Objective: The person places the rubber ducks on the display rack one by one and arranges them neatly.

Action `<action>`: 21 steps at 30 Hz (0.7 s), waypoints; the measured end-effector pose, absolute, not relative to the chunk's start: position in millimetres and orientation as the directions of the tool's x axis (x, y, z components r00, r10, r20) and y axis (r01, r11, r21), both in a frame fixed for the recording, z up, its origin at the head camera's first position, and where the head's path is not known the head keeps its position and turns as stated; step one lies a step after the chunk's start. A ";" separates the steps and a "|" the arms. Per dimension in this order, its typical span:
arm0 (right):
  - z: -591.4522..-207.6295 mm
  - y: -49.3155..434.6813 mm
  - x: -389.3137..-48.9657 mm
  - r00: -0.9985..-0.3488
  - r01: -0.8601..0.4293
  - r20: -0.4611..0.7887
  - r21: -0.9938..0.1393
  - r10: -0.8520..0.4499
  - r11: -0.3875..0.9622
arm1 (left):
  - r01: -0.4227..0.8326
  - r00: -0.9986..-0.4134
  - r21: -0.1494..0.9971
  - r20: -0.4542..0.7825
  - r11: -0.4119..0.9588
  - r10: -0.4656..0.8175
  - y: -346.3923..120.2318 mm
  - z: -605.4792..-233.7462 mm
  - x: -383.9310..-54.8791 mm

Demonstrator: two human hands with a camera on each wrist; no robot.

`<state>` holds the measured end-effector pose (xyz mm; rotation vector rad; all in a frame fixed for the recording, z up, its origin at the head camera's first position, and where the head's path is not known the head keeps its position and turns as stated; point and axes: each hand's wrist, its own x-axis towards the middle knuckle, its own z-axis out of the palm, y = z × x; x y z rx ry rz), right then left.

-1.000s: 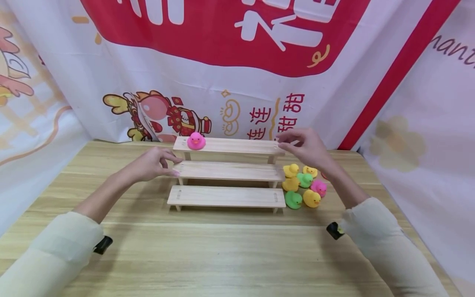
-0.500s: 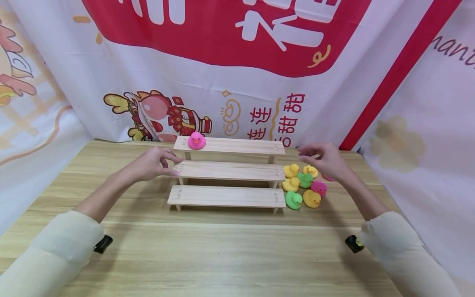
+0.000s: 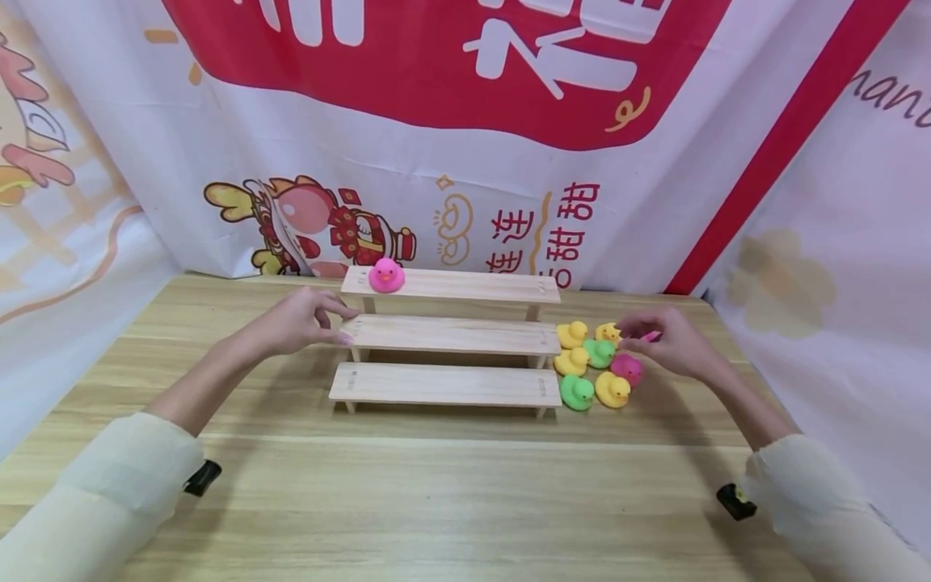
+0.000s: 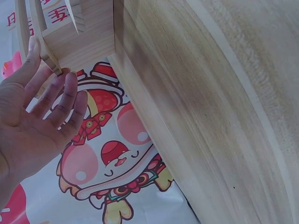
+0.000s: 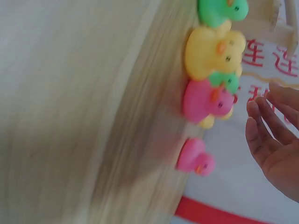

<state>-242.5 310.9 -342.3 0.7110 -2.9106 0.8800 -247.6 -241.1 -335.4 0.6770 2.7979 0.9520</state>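
My left hand (image 3: 309, 322) pinches the left end of the middle board of a three-step wooden display stand (image 3: 445, 386). In the left wrist view the thumb and fingers (image 4: 70, 91) lie on either side of that board end. A pink rubber duck (image 3: 386, 276) sits at the left of the top step. My right hand (image 3: 665, 341) hovers over the right side of a group of rubber ducks, holding nothing, its fingers loosely bent. Below it a pink duck (image 5: 195, 157) stands apart from the group, mostly hidden by the hand in the head view.
Right of the stand, yellow ducks (image 3: 612, 390), green ducks (image 3: 578, 393) and another pink duck (image 3: 627, 370) are bunched on the wooden table (image 3: 436, 501). A printed cloth (image 3: 407, 153) hangs right behind the stand, with more cloth along both sides.
My right hand has moved from the top step's right end rightward and down to above the ducks. The left hand has stayed at the middle board.
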 end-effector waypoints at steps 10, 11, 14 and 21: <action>-357.2 338.0 -245.3 -0.844 -0.496 0.113 -0.534 -0.524 0.684 | 0.368 -0.897 0.605 0.030 0.706 0.441 -240.3 -333.3 -247.6; -358.9 338.4 -245.5 -0.843 -0.494 0.103 -0.537 -0.528 0.684 | 0.366 -0.898 0.606 0.029 0.707 0.440 -240.3 -333.2 -247.6; -363.4 337.9 -245.6 -0.845 -0.476 0.067 -0.546 -0.531 0.689 | 0.362 -0.899 0.604 0.024 0.710 0.437 -240.2 -333.1 -247.6; -368.8 335.6 -243.8 -0.852 -0.463 0.061 -0.553 -0.520 0.693 | 0.365 -0.898 0.593 0.020 0.717 0.440 -239.8 -333.4 -247.1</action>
